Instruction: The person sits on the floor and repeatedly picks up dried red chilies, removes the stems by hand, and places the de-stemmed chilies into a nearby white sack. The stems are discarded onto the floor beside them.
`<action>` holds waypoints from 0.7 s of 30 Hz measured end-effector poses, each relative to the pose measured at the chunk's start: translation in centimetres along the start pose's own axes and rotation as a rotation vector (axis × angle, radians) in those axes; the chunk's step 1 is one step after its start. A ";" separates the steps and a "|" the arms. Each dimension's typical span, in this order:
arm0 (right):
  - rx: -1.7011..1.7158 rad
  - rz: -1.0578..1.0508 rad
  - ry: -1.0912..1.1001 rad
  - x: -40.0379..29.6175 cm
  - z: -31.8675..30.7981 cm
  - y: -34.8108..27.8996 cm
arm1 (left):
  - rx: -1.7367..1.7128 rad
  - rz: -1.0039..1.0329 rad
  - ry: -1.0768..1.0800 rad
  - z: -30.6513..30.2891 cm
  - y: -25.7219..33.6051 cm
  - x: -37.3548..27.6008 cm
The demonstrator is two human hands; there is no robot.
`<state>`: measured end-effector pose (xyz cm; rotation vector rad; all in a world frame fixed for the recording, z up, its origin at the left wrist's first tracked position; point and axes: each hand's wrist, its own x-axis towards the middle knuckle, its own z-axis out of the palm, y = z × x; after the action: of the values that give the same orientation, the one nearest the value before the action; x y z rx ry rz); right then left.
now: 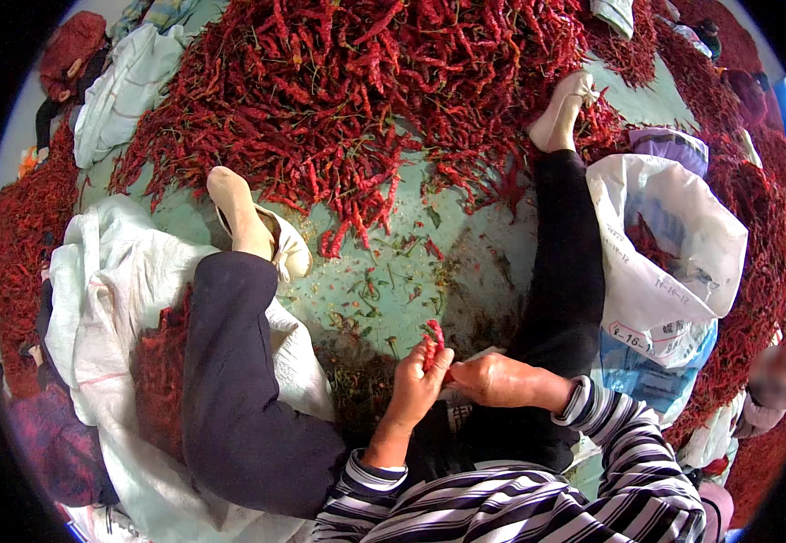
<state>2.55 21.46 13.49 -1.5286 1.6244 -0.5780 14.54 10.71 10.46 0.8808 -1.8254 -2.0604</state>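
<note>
My left hand is closed around red chili peppers, whose wrinkled tips stick up past the thumb. Against it, on the right, my right hand has its fingers curled at the lower end of the same peppers. Exactly what its fingertips pinch is partly hidden. Both hands are over the gap between my outstretched legs. Beneath and ahead of them, a pale green ground sheet bears green stems, leaf bits, seeds and dark debris. A large heap of red chili peppers spreads beyond my feet.
Beside my right leg stands an open white woven sack with printed writing and some peppers inside. Left of my left leg lies another white sack, with peppers at its opening. Other people sit near more pepper heaps at both sides.
</note>
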 end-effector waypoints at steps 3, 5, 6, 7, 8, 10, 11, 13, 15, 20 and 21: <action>-0.097 -0.106 -0.031 0.1 -1.0 -1.7 | -0.296 -0.276 0.000 0.0 0.5 -0.8; 0.108 -0.072 -0.192 0.0 -0.6 -4.0 | -0.635 -0.486 -0.008 -0.5 -0.5 -0.4; 0.284 -0.207 -0.256 -0.3 0.8 -5.2 | -0.813 -0.591 -0.021 -0.4 -0.8 0.0; 0.463 -0.350 -0.316 -0.2 1.8 -5.8 | -0.800 -0.502 0.015 -0.3 -0.6 0.6; 0.430 -0.337 -0.398 0.1 2.4 -5.2 | -0.855 -0.496 0.025 -0.5 -0.4 0.4; 0.226 -0.144 -0.126 1.1 -1.6 -3.5 | -0.916 -0.349 0.098 -1.0 1.0 0.3; 0.209 0.048 -0.011 1.0 -3.3 -2.5 | -0.964 -0.383 0.120 -1.7 0.7 0.6; -0.197 0.063 0.294 1.3 -3.7 1.9 | -1.048 -0.394 0.209 -1.8 1.5 1.3; -0.176 0.243 0.372 3.7 -4.6 6.8 | -1.133 -0.406 0.155 -1.7 1.4 1.5; -0.235 0.484 0.458 10.5 -4.6 13.9 | -1.116 -0.423 0.106 -1.2 1.2 1.8; -0.259 0.481 0.447 11.1 -3.9 15.5 | -1.116 -0.397 0.105 -1.2 1.0 1.8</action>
<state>-9.03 12.49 0.74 -1.1590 2.3959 -0.4714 13.59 8.54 10.89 0.9614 -0.2413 -2.6372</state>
